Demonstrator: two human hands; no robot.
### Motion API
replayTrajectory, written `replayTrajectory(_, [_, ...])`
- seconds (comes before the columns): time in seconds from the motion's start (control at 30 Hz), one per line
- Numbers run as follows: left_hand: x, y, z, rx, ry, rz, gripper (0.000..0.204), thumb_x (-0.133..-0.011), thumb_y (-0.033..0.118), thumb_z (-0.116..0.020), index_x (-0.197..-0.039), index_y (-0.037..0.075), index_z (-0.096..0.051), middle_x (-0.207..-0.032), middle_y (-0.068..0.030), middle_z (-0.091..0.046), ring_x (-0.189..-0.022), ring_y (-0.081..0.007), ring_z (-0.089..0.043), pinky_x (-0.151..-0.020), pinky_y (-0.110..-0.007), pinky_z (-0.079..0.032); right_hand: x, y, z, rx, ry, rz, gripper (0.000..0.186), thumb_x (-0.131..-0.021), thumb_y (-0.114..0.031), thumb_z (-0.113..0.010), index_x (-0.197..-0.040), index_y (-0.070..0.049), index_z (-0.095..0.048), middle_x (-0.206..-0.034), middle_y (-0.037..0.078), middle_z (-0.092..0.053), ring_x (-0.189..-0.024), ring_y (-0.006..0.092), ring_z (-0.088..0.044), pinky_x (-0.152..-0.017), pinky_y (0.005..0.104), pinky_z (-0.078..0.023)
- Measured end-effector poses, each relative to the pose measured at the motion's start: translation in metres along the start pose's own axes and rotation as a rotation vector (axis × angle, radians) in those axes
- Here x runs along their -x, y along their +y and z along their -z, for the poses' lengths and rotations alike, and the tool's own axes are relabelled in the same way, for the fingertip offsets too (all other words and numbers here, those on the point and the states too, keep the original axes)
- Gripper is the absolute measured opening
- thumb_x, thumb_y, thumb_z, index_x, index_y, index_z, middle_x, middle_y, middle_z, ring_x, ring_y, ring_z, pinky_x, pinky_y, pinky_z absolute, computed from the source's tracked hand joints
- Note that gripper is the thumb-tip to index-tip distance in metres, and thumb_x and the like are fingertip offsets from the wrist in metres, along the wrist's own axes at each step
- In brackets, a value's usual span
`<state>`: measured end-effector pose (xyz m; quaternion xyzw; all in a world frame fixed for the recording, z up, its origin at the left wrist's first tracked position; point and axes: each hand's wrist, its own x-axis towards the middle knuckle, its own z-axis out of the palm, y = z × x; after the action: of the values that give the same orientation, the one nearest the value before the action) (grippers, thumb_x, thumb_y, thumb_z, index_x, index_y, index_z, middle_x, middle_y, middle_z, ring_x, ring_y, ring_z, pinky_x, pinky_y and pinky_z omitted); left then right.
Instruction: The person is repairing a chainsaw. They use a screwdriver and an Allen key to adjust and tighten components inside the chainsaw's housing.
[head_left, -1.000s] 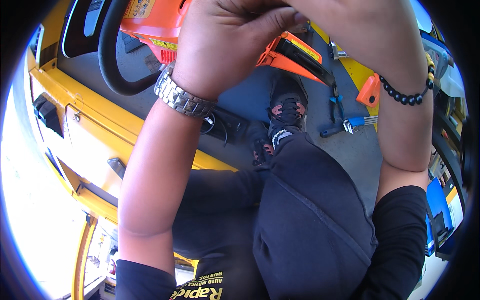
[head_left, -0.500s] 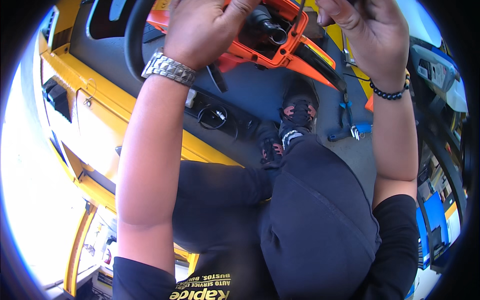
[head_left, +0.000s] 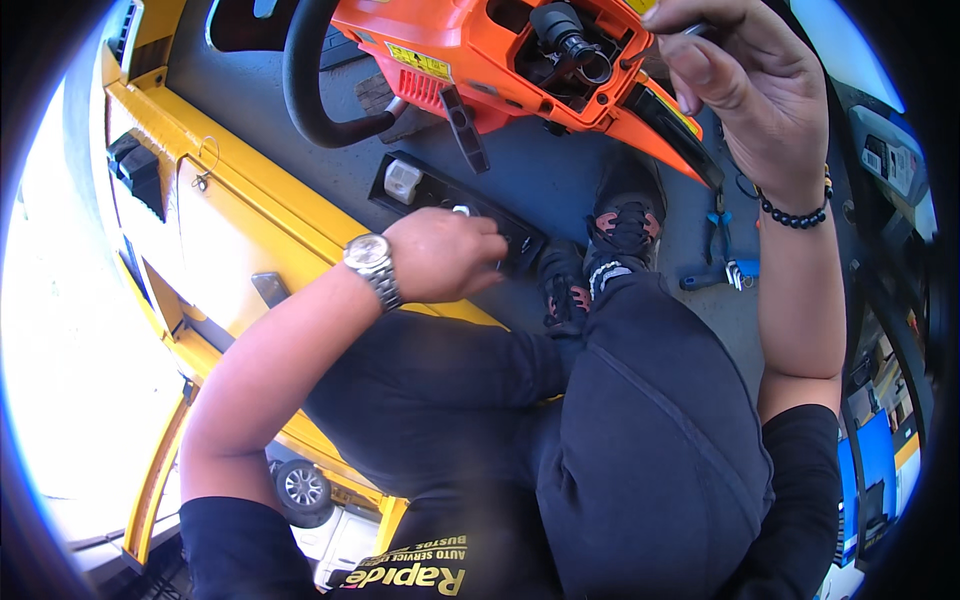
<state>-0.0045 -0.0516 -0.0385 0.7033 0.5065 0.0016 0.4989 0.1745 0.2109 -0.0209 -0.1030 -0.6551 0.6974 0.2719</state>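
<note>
An orange chainsaw (head_left: 470, 50) lies at the top, its housing open with a black elbow-shaped hose fitting (head_left: 558, 28) and a round metal ring (head_left: 594, 68) showing inside. Beside that opening, my right hand (head_left: 760, 90) pinches a small dark metal piece (head_left: 694, 30), mostly hidden by the fingers. My left hand (head_left: 440, 255) hovers over a black tray (head_left: 440, 183), its fingers curled; what they hold, if anything, is hidden beneath. A small white part (head_left: 402, 181) lies in the tray's far end.
Blue-handled pliers (head_left: 718, 235), a dark-handled tool (head_left: 703, 280) and a set of hex keys (head_left: 738, 274) lie on the floor right of my shoes (head_left: 628, 225). A yellow metal frame (head_left: 240, 235) runs along the left. A white bottle (head_left: 888, 150) stands at the far right.
My left hand has come off the chainsaw and down toward me to the black tray, covering the thin cable there. My right hand stays beside the saw's opening.
</note>
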Motion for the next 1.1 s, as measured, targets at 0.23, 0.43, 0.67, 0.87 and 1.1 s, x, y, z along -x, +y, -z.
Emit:
replayTrajectory(0.23, [-0.059,-0.043,-0.111,-0.501,-0.228,-0.31,0.013,-0.084,0.016,-0.063,-0.088,0.009,-0.073,-0.09,-0.006,-0.072,-0.091,-0.0262,-0.071,-0.081,-0.039,-0.056,-0.016,-0.042,-0.028,0.18,0.216,-0.293,0.025,-0.104,-0.014,-0.053,-0.111,0.007,-0.066,-0.071,0.005,-0.066,-0.053,0.006,-0.057,-0.048,0.0179,-0.045])
replayTrajectory(0.43, [-0.084,-0.056,-0.139,-0.619,-0.252,-0.401,0.011,-0.081,0.019,-0.065,-0.085,0.012,-0.073,-0.085,-0.0011,-0.07,-0.087,-0.0195,-0.068,-0.078,-0.033,-0.049,-0.02,-0.059,-0.006,-0.399,0.248,-0.611,0.047,-0.098,-0.017,-0.037,-0.129,0.015,-0.052,-0.083,0.017,-0.067,-0.064,0.0215,-0.067,-0.063,0.0294,-0.058])
replayTrajectory(0.67, [-0.079,-0.053,-0.155,-0.653,-0.116,-0.524,0.012,-0.079,0.021,-0.064,-0.081,0.012,-0.071,-0.078,-0.0004,-0.066,-0.08,-0.0179,-0.064,-0.087,-0.034,-0.041,-0.003,-0.033,0.005,-0.582,0.025,-0.48,0.04,-0.097,-0.008,-0.06,-0.131,0.014,-0.057,-0.1,0.02,-0.068,-0.088,0.0256,-0.073,-0.085,0.0356,-0.06])
replayTrajectory(0.87, [-0.082,-0.054,-0.156,-0.649,-0.061,-0.462,0.013,-0.08,0.021,-0.065,-0.087,0.012,-0.071,-0.079,-0.0004,-0.064,-0.081,-0.0171,-0.064,-0.097,-0.037,-0.041,0.004,-0.021,-0.009,-0.039,0.168,-0.349,0.027,-0.101,-0.019,-0.068,-0.111,0.006,-0.069,-0.076,0.006,-0.07,-0.057,0.0039,-0.058,-0.05,0.0163,-0.047])
replayTrajectory(1.1, [-0.083,-0.056,-0.156,-0.629,0.039,-0.507,0.013,-0.08,0.02,-0.066,-0.088,0.011,-0.07,-0.081,0.0001,-0.065,-0.082,-0.0167,-0.065,-0.099,-0.037,-0.041,-0.022,-0.071,-0.029,-0.185,0.345,-0.604,0.027,-0.096,-0.01,-0.057,-0.113,0.009,-0.065,-0.073,0.01,-0.066,-0.057,0.0129,-0.06,-0.054,0.0231,-0.048])
